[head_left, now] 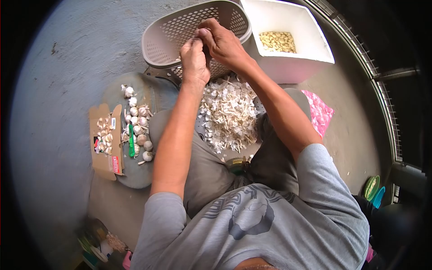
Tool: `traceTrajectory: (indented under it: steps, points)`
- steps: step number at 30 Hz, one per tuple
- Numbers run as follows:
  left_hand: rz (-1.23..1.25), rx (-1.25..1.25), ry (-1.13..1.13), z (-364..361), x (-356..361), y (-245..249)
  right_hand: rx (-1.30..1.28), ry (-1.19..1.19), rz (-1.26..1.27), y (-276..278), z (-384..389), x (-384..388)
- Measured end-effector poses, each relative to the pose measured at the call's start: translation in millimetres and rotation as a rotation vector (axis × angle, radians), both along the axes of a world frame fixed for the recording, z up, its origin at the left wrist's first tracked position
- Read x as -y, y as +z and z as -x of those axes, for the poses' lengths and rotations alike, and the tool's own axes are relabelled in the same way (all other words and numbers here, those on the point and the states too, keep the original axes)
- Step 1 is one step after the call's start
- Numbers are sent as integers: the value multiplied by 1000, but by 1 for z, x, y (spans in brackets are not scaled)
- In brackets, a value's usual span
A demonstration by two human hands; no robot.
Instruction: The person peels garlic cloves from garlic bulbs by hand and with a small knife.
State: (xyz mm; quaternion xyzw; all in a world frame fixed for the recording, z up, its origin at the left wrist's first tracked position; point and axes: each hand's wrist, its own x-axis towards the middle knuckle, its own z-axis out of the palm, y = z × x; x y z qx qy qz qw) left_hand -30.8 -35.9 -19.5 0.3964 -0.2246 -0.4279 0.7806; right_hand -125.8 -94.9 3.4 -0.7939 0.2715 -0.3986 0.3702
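My left hand (194, 63) and my right hand (224, 46) meet over the grey perforated basket (149, 54), fingertips pinched close together. Whatever lies between the fingers is too small or hidden to name. Below the hands, between my legs, is a heap of garlic skins and dry stems (230, 114). Whole garlic bulbs (142, 121) lie to the left on a rounded grey-green surface, with a green-handled tool (131, 140) among them. Beside these, an open cardboard box (116, 135) holds unpeeled garlic cloves (105, 137). The basket's contents are mostly hidden.
A white foam box (288, 67) with peeled garlic cloves (277, 42) stands right of the basket. A pink-and-white bag (318, 111) lies by my right knee. Green (371, 187) and blue (379, 197) bowls are at far right, near a metal grille (360, 49).
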Motion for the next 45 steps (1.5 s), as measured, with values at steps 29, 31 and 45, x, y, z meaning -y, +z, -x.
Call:
traceTrajectory:
  steps: [29, 31, 45]
  points:
    - [-298, -357, -115, -20, -7, -17, -255, 145, 159, 3, 11, -18]
    - [-271, -211, -162, -17, -10, -12, -9, 124, -131, 2, 13, -10]
    - [-285, 216, -147, -8, -18, 9, 75, 231, -588, -5, 16, 21]
